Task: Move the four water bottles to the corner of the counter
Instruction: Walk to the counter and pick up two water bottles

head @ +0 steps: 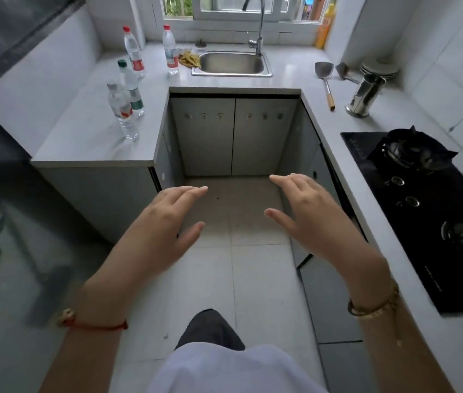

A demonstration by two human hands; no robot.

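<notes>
White table (88,137) wraps the kitchen in a U, well ahead of both hands. Four water bottles (126,109) stand upright on it, beyond and left of the left hand (165,219); the nearest pair perhaps touch. Left hand and right hand (306,211) hover over the floor, fingers spread, holding nothing.

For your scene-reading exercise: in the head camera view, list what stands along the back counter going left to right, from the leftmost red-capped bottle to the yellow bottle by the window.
Red-capped bottle by the wall → red-capped bottle near the sink → yellow cloth → sink → tap → yellow bottle.
</notes>
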